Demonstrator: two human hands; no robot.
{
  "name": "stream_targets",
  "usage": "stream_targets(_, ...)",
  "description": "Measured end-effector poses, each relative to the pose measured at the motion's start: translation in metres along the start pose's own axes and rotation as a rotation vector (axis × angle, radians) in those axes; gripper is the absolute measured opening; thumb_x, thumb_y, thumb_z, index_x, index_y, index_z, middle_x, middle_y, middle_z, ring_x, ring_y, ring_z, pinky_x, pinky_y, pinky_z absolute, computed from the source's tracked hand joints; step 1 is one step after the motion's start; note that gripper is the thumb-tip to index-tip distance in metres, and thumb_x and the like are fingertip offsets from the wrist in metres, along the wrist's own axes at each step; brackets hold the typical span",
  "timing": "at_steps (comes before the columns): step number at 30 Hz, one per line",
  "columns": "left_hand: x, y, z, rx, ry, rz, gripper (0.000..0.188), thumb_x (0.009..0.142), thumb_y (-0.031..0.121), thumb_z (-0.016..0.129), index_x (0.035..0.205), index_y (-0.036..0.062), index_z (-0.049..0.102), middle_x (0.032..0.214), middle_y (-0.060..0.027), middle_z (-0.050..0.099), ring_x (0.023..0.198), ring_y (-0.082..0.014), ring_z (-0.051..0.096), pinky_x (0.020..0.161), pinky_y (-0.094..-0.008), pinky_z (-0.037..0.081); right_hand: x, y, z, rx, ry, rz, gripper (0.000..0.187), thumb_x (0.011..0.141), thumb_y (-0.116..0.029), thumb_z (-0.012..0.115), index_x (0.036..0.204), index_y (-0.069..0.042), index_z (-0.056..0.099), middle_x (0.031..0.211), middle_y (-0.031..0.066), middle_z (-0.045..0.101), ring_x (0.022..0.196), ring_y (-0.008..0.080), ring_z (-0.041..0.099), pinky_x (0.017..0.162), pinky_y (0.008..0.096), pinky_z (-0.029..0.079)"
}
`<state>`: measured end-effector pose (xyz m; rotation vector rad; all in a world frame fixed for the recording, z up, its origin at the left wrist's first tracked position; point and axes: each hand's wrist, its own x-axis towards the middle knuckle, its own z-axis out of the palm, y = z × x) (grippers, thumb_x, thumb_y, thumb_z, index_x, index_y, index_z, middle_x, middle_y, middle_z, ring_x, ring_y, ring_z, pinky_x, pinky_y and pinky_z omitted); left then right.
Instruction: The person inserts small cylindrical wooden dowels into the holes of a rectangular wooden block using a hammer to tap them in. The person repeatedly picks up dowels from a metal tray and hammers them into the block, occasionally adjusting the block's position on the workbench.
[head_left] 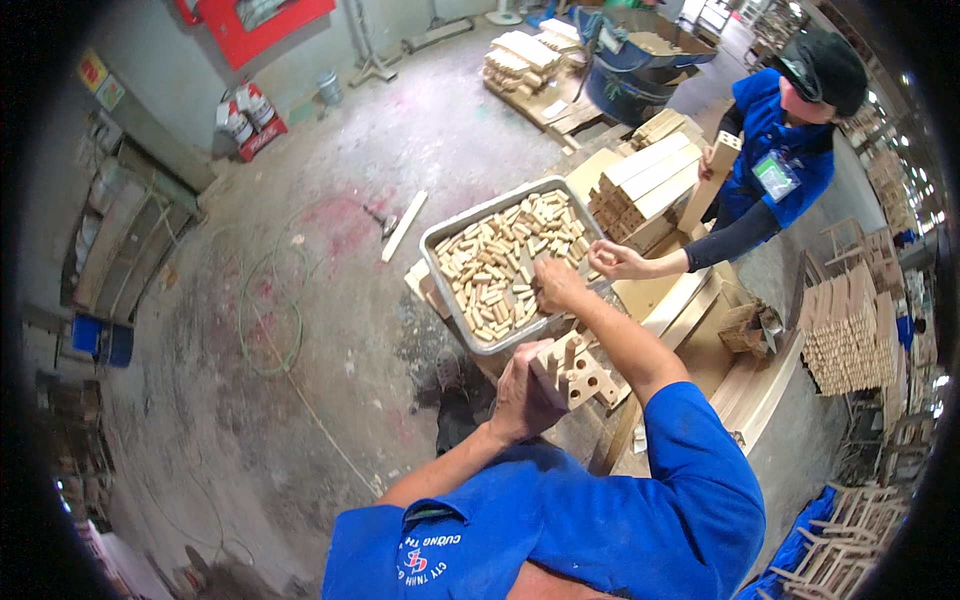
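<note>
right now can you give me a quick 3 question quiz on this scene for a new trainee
1. True or false: the left hand grips a wooden block with round holes and dowels standing in it.
2. Where does the right hand reach?
A. into the metal tray of wooden dowels
B. onto the stacked boards
C. down to the floor
3. Fill in: the co-worker's hand holds a long wooden ____ upright.

Key
1. True
2. A
3. block
</note>
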<state>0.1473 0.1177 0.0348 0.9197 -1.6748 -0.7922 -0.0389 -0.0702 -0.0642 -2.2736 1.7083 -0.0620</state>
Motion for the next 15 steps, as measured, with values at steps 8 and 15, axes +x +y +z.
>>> stream_targets(8,-0.001,-0.002,0.005,0.097,-0.082,-0.055,0.061,0.090,0.007,0.077,0.140,0.0009,0.043,0.124,-0.0248,0.064,0.108,-0.0449,0.069,0.094,-0.0511,0.057,0.013,-0.002,0.023,0.440,0.219,0.264,0.038,0.102,-0.038,0.067,0.112,-0.002,0.063,0.101,0.0308,0.074,0.097,0.0513,0.072,0.088,0.0574,0.056)
stream_targets(15,-0.001,-0.002,0.003,0.106,-0.122,-0.107,0.060,0.094,0.016,0.078,0.140,0.0017,0.043,0.126,-0.0245,0.062,0.109,-0.0450,0.069,0.094,-0.0534,0.057,0.022,-0.022,0.027,0.388,0.194,0.327,0.034,0.097,-0.035,0.074,0.099,-0.002,0.071,0.095,0.0288,0.075,0.095,0.0477,0.073,0.087,0.0559,0.057)
